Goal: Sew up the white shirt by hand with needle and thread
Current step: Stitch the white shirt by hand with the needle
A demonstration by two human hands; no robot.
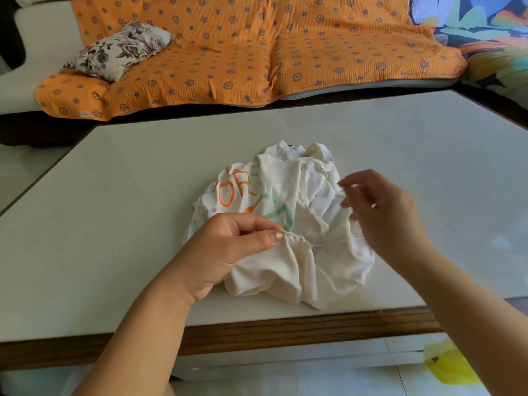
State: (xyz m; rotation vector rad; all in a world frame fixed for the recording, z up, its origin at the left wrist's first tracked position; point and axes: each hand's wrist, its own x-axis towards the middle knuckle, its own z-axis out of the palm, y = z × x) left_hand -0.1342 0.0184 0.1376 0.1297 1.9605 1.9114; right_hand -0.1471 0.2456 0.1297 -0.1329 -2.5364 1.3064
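The left hand (228, 244) pinches the white shirt (288, 270); the right hand (383, 215) hovers above it, blurred, grip unclear.

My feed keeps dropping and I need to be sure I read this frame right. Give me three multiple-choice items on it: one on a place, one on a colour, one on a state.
1. Where does the white shirt lie?
A) on the table top
B) on the sofa
C) on the floor

2. What colour is the large lettering printed on the shirt?
A) blue
B) orange
C) black

3. What is the left hand doing?
A) resting flat on the table
B) pinching a gathered fold of the shirt
C) holding scissors

Answers:
1 A: the shirt sits crumpled on the pale table, back from its near wooden edge.
2 B: the big letters on the upper left of the shirt are orange.
3 B: the left thumb and forefinger close on bunched cloth at the shirt's near side.
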